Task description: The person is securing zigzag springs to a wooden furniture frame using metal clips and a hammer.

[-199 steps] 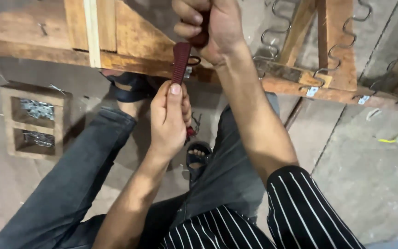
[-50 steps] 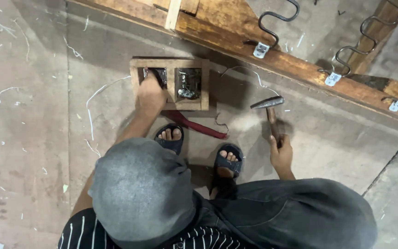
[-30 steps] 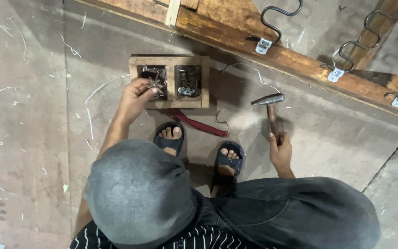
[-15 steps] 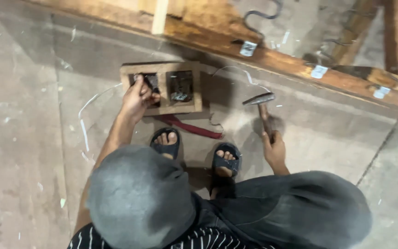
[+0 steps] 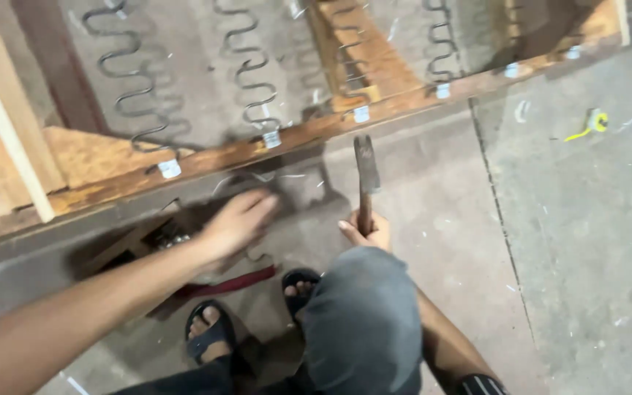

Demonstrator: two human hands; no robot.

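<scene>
My right hand [image 5: 366, 231] grips the wooden handle of a hammer [image 5: 365, 170] and holds it upright, head up, just in front of the wooden frame rail [image 5: 309, 134]. My left hand [image 5: 239, 220] is blurred and stretched toward the rail, above a small wooden box [image 5: 143, 238] on the floor. Whether its fingers pinch anything cannot be made out. Zigzag steel springs [image 5: 254, 80] are clipped to the rail with small metal clips [image 5: 272, 139].
A dark red strap [image 5: 230, 281] lies on the concrete floor by my sandalled feet [image 5: 210, 333]. My raised knee [image 5: 363, 314] covers the lower centre. A yellow object [image 5: 591, 121] lies on the floor at the far right. A pale wooden post [image 5: 9, 139] stands at the left.
The view has swung up from the floor to the frame. My left hand has left the box and risen toward the rail. The hammer has come up from the floor to an upright hold.
</scene>
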